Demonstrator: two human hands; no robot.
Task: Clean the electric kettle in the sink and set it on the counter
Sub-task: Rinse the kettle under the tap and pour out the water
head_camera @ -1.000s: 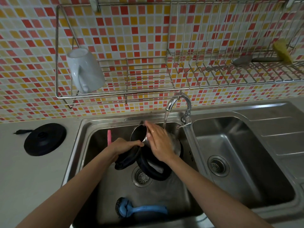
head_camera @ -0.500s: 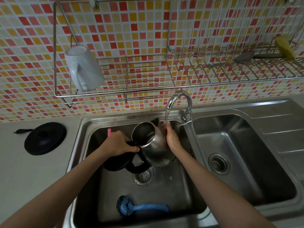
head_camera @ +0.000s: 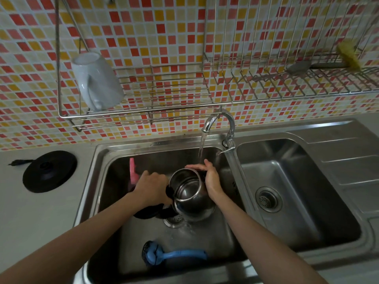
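Observation:
A steel electric kettle (head_camera: 189, 194) with a black handle and an open black lid is held nearly upright over the left sink basin (head_camera: 114, 171). My left hand (head_camera: 152, 186) grips its black handle. My right hand (head_camera: 211, 178) presses against the kettle's far right rim and side. Water runs from the tap (head_camera: 217, 121) and lands on my right hand's fingers beside the rim. The kettle's black base (head_camera: 49, 171) lies on the grey counter (head_camera: 30, 218) to the left of the sink.
A blue dish brush (head_camera: 172, 255) lies at the front of the left basin, and a pink object (head_camera: 133, 173) leans on its left wall. The right basin (head_camera: 287, 177) has only its drain. A wire rack (head_camera: 164, 111) on the tiled wall holds a white mug (head_camera: 96, 80).
The kettle has been turned from tilted sideways to nearly upright, its mouth facing up. My right hand slid from its front side to the far right rim under the water stream.

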